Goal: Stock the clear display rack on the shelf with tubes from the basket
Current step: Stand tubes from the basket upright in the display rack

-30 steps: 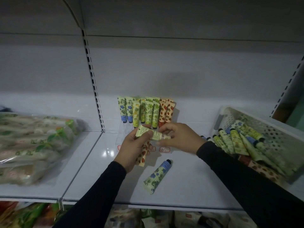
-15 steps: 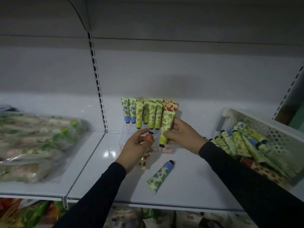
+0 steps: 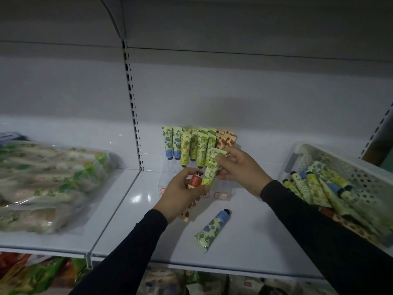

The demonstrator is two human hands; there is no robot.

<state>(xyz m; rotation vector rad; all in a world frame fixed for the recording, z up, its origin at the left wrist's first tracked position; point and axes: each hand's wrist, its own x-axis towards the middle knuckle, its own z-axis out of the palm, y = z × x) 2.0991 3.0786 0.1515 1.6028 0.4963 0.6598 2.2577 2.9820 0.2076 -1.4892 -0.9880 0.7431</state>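
The clear display rack [image 3: 225,189] stands at the back of the white shelf [image 3: 244,235], with several upright tubes [image 3: 191,145] in blue, yellow, green and orange prints. My right hand [image 3: 240,167] pinches a green tube [image 3: 212,167], cap down, in front of the rack. My left hand [image 3: 182,192] grips an orange tube [image 3: 194,180], whose tail shows below my palm. A blue-flowered tube [image 3: 212,228] lies flat on the shelf. The white perforated basket [image 3: 365,167] at the right holds several more tubes [image 3: 314,186].
Clear bags of packaged goods [image 3: 49,184] fill the left shelf bay past a slotted upright [image 3: 133,116]. More packaged goods [image 3: 170,282] show on the shelf below. Bare shelf surface lies between the rack and the basket.
My right hand has turned the green tube from lying across to upright and carried it to the rack's front. My left hand let go of that tube and still grips the orange one.
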